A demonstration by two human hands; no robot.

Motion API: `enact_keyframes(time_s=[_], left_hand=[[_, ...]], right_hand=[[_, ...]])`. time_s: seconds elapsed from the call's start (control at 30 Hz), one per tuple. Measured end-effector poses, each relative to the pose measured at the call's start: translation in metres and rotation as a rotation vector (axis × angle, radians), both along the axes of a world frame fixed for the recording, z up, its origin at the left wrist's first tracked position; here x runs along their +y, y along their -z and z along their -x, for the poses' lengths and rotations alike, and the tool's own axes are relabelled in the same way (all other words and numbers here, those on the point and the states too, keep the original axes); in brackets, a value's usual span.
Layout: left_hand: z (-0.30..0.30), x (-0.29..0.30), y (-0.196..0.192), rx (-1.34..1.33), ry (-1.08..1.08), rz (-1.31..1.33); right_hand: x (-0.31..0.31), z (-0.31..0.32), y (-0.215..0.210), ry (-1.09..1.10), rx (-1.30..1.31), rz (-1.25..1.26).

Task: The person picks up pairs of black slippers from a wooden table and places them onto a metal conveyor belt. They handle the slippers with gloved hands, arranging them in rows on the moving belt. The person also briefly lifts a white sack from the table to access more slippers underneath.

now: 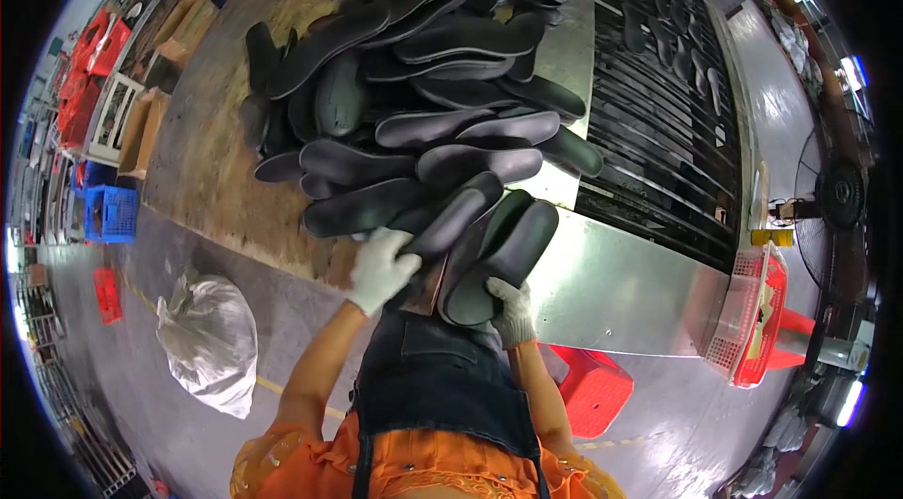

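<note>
Left hand (381, 266), white-gloved: we record it palm down, fingers curled loosely over a black shoe insole (451, 220) at the near edge of the heap; whether it truly grips, we cannot tell.

Right hand (511, 309), white-gloved: closed around the heel ends of a small stack of black insoles (503, 254), which it holds tilted up and away from the body, just beside the left hand.

Heap of black insoles (414, 85): piled loosely on the worn wooden surface (202, 151), many overlapping.

Metal sheet (621, 287): adjoins the surface on the right, under the held stack.

Slatted black conveyor (658, 113): beyond the sheet, carrying single insoles well apart.

Floor items: red plastic stool (593, 386), white tied bag (209, 339), blue crate (111, 214).
</note>
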State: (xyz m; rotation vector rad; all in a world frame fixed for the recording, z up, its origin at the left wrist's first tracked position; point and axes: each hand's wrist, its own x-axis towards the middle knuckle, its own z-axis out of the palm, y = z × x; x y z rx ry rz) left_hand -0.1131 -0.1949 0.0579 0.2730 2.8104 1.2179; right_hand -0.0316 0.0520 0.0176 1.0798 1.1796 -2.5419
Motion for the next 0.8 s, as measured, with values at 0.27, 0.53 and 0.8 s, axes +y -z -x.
enact_keyframes(time_s=[0.27,0.53,0.8], left_hand=[[0.054,-0.075,0.003,0.055,-0.116,0.598],[0.030,-0.065,0.001,-0.274,-0.062,0.209],[-0.029,0.022,0.017,-0.378,-0.076,-0.149]], right_hand=[[-0.054,0.085,0.020,-0.165,0.037,-0.296],[-0.007,0.071,0.018,-0.223,0.053,-0.282],[0.123,0.033,0.008,-0.195,0.057,-0.087]])
